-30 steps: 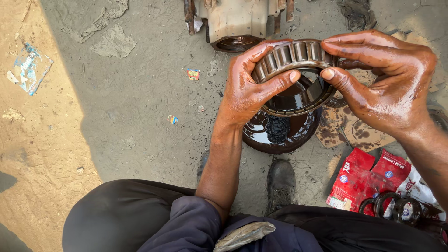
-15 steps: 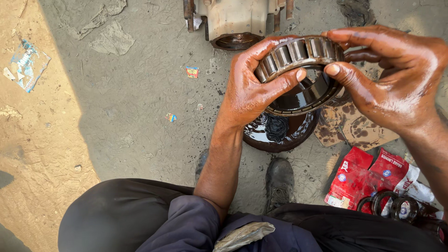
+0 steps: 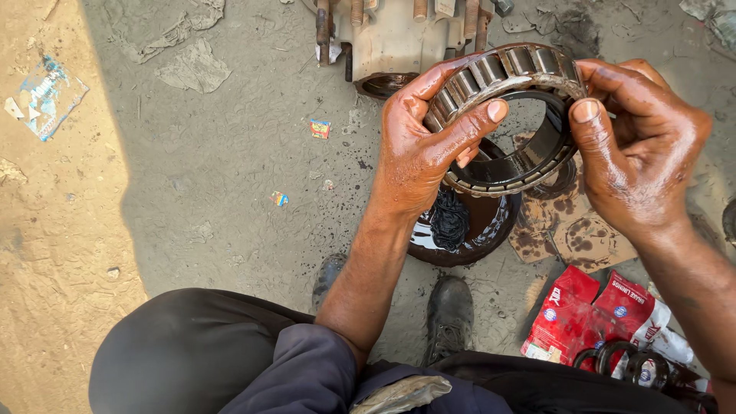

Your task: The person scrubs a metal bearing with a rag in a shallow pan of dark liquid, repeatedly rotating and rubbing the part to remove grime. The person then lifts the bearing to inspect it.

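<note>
At six o'clock sit my dark trousers [image 3: 199, 353] and boot [image 3: 448, 314], with red packets [image 3: 590, 318] at four. Above the boot lies a round pan [image 3: 460, 230] of black oil. My greasy left hand [image 3: 418, 153] and right hand [image 3: 640, 153] pinch a steel roller bearing [image 3: 506, 115] (ribbed, ring-shaped), thumbs pressed on its rim. Bare concrete [image 3: 230, 176] stretches toward nine.

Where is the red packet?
Head view, bottom right: the red packet lies on the ground under the right hand, beside the boot.
</note>
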